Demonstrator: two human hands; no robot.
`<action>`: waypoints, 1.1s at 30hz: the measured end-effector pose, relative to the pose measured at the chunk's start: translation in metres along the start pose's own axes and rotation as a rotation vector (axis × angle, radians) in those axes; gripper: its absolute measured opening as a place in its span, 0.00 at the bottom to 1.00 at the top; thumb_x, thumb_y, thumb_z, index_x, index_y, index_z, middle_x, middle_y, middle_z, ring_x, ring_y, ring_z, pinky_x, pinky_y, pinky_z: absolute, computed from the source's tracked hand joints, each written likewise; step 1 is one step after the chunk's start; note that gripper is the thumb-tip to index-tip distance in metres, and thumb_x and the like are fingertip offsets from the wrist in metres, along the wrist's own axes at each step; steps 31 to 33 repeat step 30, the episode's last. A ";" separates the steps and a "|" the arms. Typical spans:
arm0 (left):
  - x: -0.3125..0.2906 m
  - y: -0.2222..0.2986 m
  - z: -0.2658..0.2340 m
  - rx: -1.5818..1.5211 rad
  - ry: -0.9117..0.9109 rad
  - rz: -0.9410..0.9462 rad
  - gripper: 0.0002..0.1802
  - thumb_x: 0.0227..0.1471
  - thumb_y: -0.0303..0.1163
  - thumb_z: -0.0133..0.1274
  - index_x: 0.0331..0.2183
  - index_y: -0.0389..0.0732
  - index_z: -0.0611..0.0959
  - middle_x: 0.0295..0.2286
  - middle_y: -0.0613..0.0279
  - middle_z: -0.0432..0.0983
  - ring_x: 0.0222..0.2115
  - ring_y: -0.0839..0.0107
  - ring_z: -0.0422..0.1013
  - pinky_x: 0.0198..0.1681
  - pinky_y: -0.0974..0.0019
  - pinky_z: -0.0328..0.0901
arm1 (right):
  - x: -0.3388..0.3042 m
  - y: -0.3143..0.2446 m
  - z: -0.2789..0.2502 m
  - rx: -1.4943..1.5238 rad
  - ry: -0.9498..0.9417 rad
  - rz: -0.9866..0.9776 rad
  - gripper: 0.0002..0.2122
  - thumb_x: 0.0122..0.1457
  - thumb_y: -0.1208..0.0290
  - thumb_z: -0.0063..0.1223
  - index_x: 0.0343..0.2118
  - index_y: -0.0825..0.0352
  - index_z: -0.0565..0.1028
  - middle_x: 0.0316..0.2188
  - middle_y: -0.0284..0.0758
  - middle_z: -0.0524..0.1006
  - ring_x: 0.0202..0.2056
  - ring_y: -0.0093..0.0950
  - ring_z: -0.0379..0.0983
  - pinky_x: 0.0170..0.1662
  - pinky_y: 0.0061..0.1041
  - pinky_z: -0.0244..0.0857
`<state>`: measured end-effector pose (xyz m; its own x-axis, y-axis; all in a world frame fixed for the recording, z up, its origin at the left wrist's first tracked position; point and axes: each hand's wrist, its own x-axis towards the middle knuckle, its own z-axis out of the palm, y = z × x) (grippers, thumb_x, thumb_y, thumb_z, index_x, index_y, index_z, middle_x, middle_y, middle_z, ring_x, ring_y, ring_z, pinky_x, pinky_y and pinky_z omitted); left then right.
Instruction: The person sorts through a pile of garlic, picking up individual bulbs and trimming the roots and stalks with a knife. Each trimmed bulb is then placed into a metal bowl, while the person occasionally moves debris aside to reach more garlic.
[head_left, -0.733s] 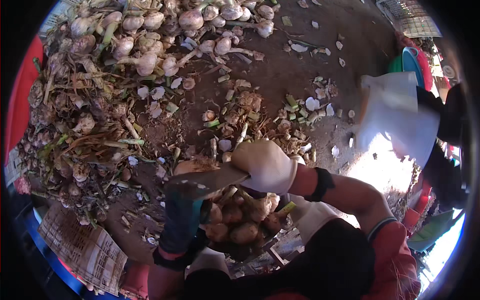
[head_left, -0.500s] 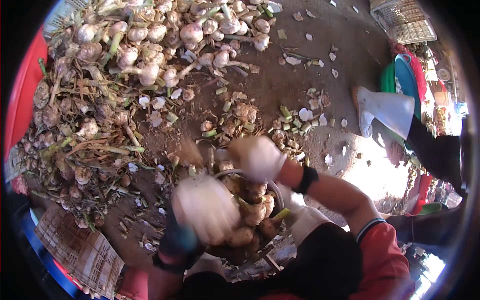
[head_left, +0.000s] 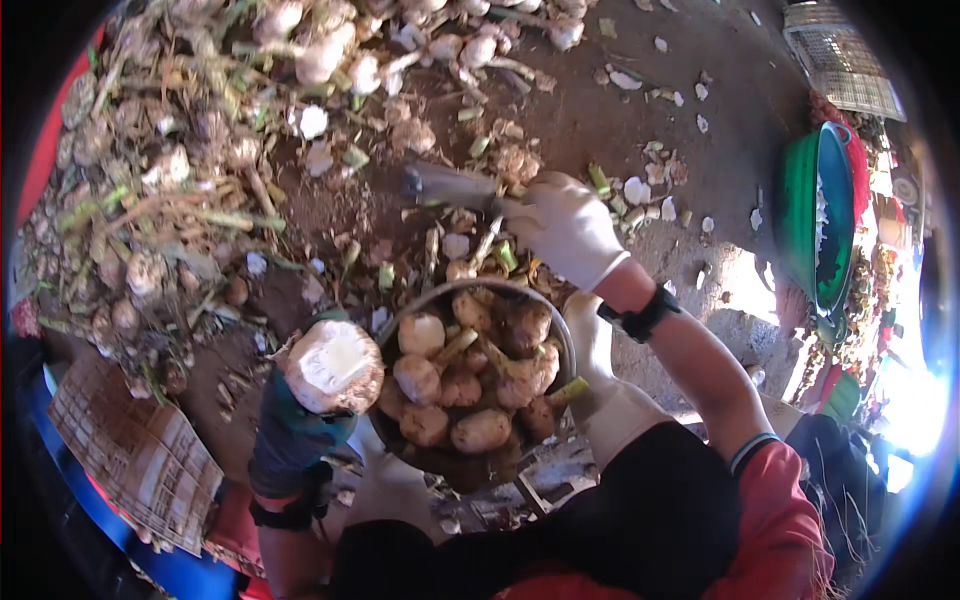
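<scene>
My left hand point(head_left: 300, 440), in a dark teal glove, is closed under a large garlic bulb point(head_left: 334, 368) with a flat, white cut face turned up. My right hand point(head_left: 570, 228), in a white glove, grips a knife whose broad grey blade point(head_left: 450, 187) points left, slightly blurred. Its handle is hidden in the fist. Below the right hand and between my legs stands a round bucket point(head_left: 568, 350) containing several garlic bulbs point(head_left: 482, 430), some with short green stalks. The left hand is just left of the bucket's rim, apart from the knife.
A big heap of untrimmed garlic point(head_left: 180, 200) covers the far left. Cut stalks and white scraps point(head_left: 637, 190) litter the ground. A plastic crate point(head_left: 135, 440) lies at the lower left, another crate point(head_left: 845, 60) at the far right. Right of me stands a green tub point(head_left: 800, 210).
My right hand with the knife has moved away and right from over the bucket. My left hand has shifted left with the garlic bulb, uncovering the bucket. Another person's white boot has left the view.
</scene>
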<state>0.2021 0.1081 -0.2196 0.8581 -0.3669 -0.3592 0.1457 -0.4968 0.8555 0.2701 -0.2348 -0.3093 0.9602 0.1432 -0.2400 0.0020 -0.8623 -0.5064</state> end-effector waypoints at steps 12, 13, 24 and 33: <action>-0.068 -0.052 0.040 -0.490 -0.214 -0.206 0.53 0.38 0.40 0.71 0.58 0.33 0.58 0.50 0.53 0.67 0.50 0.67 0.65 0.53 0.64 0.63 | -0.137 0.102 0.037 0.832 -0.749 0.421 0.14 0.61 0.70 0.46 0.48 0.68 0.71 0.33 0.34 0.75 0.29 0.20 0.73 0.31 0.18 0.69; -0.072 -0.057 0.041 -0.565 -0.214 -0.232 0.54 0.38 0.41 0.70 0.59 0.33 0.57 0.52 0.52 0.65 0.53 0.66 0.62 0.56 0.64 0.61 | -0.138 0.089 0.040 0.822 -0.770 0.525 0.13 0.60 0.71 0.47 0.47 0.68 0.71 0.34 0.35 0.76 0.30 0.21 0.74 0.33 0.19 0.70; -0.075 -0.094 0.069 -0.516 -0.047 -0.053 0.54 0.35 0.39 0.71 0.59 0.39 0.58 0.53 0.53 0.63 0.55 0.66 0.59 0.59 0.62 0.56 | -0.106 0.034 0.026 0.742 -0.932 0.687 0.17 0.55 0.81 0.51 0.49 0.67 0.70 0.41 0.37 0.76 0.41 0.32 0.76 0.44 0.32 0.72; -0.086 -0.080 0.033 -0.637 -0.141 -0.006 0.44 0.38 0.33 0.68 0.56 0.41 0.64 0.49 0.59 0.69 0.51 0.71 0.63 0.56 0.63 0.60 | -0.087 0.008 -0.007 0.515 -0.894 0.419 0.18 0.54 0.82 0.49 0.50 0.71 0.70 0.40 0.38 0.77 0.37 0.31 0.77 0.44 0.31 0.72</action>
